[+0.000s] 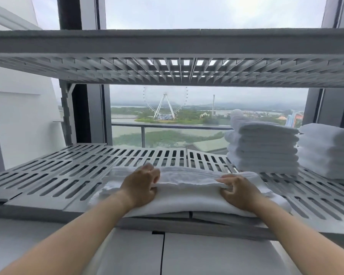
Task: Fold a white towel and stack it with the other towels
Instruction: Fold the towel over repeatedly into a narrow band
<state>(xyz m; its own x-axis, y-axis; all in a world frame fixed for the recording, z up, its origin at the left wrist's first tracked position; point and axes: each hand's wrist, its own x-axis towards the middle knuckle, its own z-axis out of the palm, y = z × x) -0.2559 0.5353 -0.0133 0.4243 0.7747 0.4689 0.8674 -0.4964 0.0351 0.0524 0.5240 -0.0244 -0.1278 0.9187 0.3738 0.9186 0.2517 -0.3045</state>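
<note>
Left hand (pixel 140 185) and right hand (pixel 236 192) both pinch the top fold of the white towel (pixel 187 192) on the slatted shelf (pixel 58 175). Two towel stacks (pixel 263 149) sit at the shelf's right.

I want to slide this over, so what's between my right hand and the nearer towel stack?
Head view: only the white towel's own edge and a strip of slotted shelf lie between the right hand and the nearer stack.

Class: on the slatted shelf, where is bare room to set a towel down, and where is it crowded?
Bare: the left half of the slatted shelf, left of the white towel that the left hand and right hand grip; also the strip behind it. Crowded: the right end, with two towel stacks side by side.
</note>
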